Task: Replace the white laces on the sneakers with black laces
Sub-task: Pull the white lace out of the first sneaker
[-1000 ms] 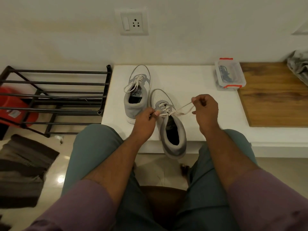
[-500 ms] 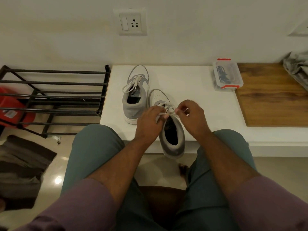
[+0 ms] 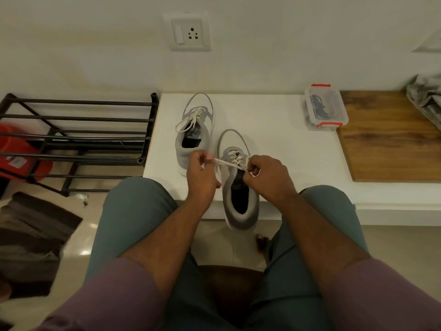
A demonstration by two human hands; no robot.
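Note:
Two grey-and-white sneakers stand on a white ledge [image 3: 274, 130]. The near sneaker [image 3: 241, 201] hangs its heel over the ledge's front edge, between my knees. Its white lace [image 3: 226, 163] is pulled taut to the left, and my left hand [image 3: 202, 177] pinches that end. My right hand [image 3: 267, 177] grips the sneaker at its tongue and upper eyelets, fingers curled at the lace. The far sneaker [image 3: 194, 137] keeps its white lace [image 3: 191, 120] threaded, with loose loops. A clear box [image 3: 325, 107] with red clips holds black laces.
A black metal shoe rack [image 3: 78, 139] stands left of the ledge, a red object [image 3: 19, 158] behind it. A wooden board [image 3: 391, 137] lies right of the box, grey cloth [image 3: 427, 99] at far right. A dark mat [image 3: 31, 235] lies on the floor.
A second ago my right hand drew the lace out to the right. Both hands then met over the eyelets. Now my left hand pulls a lace end out to the left.

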